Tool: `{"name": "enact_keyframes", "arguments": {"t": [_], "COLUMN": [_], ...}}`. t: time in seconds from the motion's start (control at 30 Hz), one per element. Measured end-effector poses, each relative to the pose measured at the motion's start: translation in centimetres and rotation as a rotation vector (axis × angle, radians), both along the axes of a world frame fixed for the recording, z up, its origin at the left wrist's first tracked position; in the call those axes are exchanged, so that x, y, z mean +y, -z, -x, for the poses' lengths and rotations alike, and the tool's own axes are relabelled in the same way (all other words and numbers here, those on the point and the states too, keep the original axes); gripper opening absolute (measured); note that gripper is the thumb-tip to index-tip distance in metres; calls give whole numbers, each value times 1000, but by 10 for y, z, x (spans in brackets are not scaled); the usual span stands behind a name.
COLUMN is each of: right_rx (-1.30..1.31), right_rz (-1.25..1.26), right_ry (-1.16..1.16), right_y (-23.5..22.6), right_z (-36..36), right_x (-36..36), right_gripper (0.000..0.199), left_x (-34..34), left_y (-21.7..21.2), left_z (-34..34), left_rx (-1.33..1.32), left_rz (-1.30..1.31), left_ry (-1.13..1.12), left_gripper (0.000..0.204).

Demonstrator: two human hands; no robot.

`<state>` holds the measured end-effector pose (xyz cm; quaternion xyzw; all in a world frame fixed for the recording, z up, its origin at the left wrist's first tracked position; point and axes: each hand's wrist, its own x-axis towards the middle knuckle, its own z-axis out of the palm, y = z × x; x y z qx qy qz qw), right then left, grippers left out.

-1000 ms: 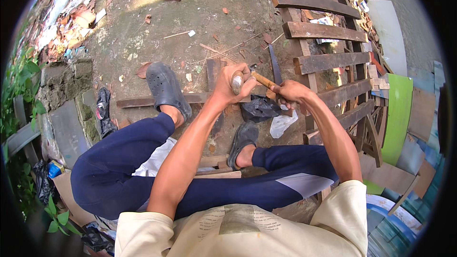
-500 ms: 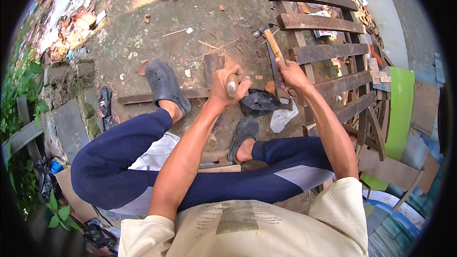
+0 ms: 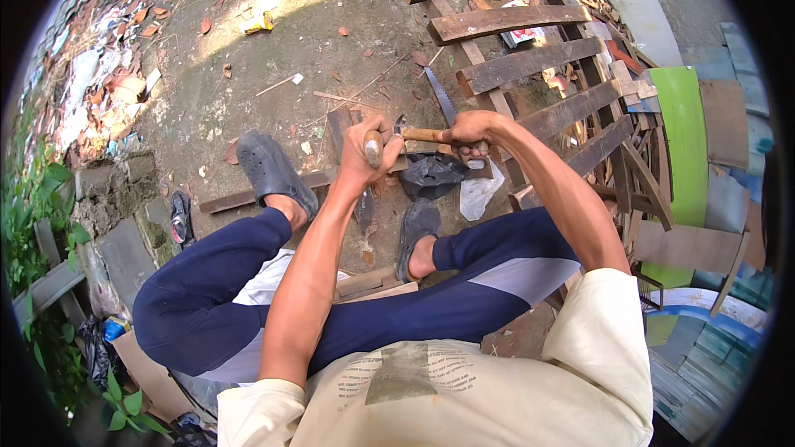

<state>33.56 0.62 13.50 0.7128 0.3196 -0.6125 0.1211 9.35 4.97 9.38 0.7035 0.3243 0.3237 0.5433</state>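
My left hand (image 3: 361,167) is closed round the wooden handle of a chisel (image 3: 373,149), held upright above crossed wood strips; its blade is hidden below my fist. In my right hand (image 3: 475,132) is a hammer (image 3: 424,135), its wooden handle level and its metal head close beside my left fist. Under the left hand, a dark wooden strip (image 3: 240,200) lies across the ground and crosses a shorter board (image 3: 338,126). My left foot in a grey clog (image 3: 275,167) rests on the long strip.
A handsaw (image 3: 440,96) lies beyond my right hand. Black plastic bag (image 3: 432,174) and whitish plastic bag (image 3: 479,195) sit near my right clog (image 3: 418,230). A slatted wooden frame (image 3: 517,21) stands at the right, beside a green panel (image 3: 681,145). Leaves and litter (image 3: 103,74) cover the far left.
My right hand has brought the hammer leftward and swung it down, from pointing away to lying level near the left fist. The left hand keeps hold of the chisel. The view has shifted slightly.
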Motion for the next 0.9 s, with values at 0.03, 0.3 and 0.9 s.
{"name": "enact_keyframes", "arguments": {"t": [0.03,0.3,0.9], "right_rx": [-14,48,4], "right_rz": [-120,-559,-958], "right_ry": [135,598,803], "right_y": [-2,-33,-69], "right_z": [3,63,104], "right_x": [-5,-56,-90], "right_gripper": [49,55,53], "left_x": [7,5,18], "left_y": [2,-8,59], "left_z": [1,12,37], "left_rx": [-4,75,263], "left_rz": [17,112,210], "left_ry": [7,36,-381], "left_gripper": [29,33,38]}}
